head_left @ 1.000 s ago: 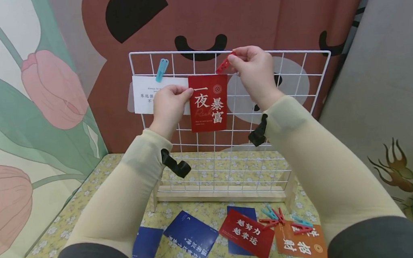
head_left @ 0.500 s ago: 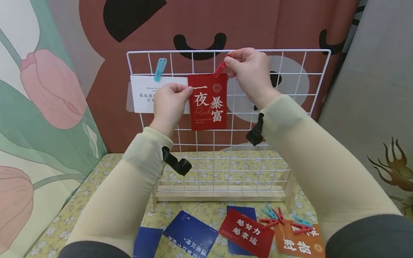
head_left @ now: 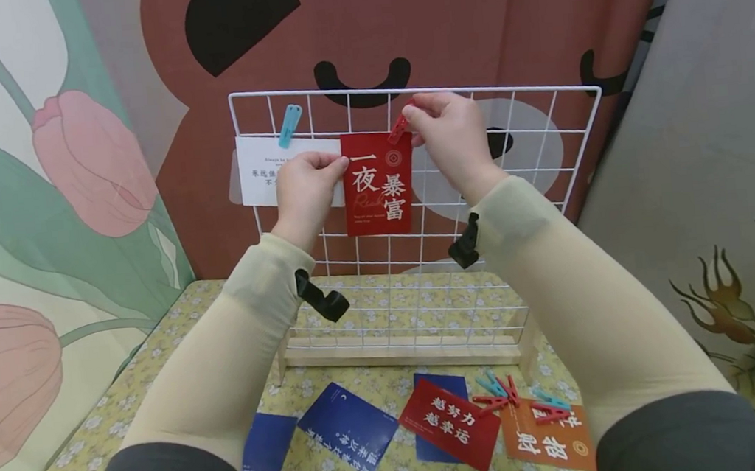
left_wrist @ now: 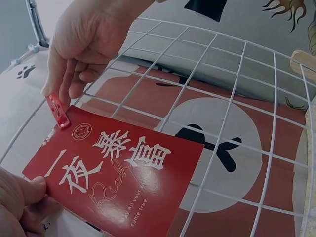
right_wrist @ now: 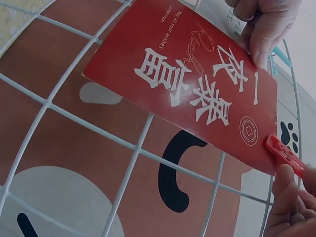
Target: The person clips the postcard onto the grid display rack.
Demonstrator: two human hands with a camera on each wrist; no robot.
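A red card (head_left: 377, 191) with white characters lies upright against the white wire grid (head_left: 388, 253). My left hand (head_left: 310, 193) pinches its left edge between thumb and fingers. At the card's top right corner, my right hand (head_left: 452, 137) pinches a red clothespin (head_left: 398, 126). In the right wrist view the clothespin (right_wrist: 286, 155) overlaps the card's edge, its tip on the card's face; whether it also bites the wire I cannot tell. Left of the red card hangs a white card (head_left: 260, 185), with a blue clothespin (head_left: 290, 126) at its top. My left hand covers part of that white card.
The grid stands in a wooden base (head_left: 400, 352) on a flowered tablecloth (head_left: 180, 354). In front lie blue cards (head_left: 348, 430), another red card (head_left: 452, 425) and an orange card (head_left: 546, 436). Several red and blue clothespins (head_left: 496, 392) lie around the orange card.
My right hand has moved left and slightly down, bringing the red clothespin from beside the grid's top wire onto the red card's top right corner. The left hand keeps its pinch.
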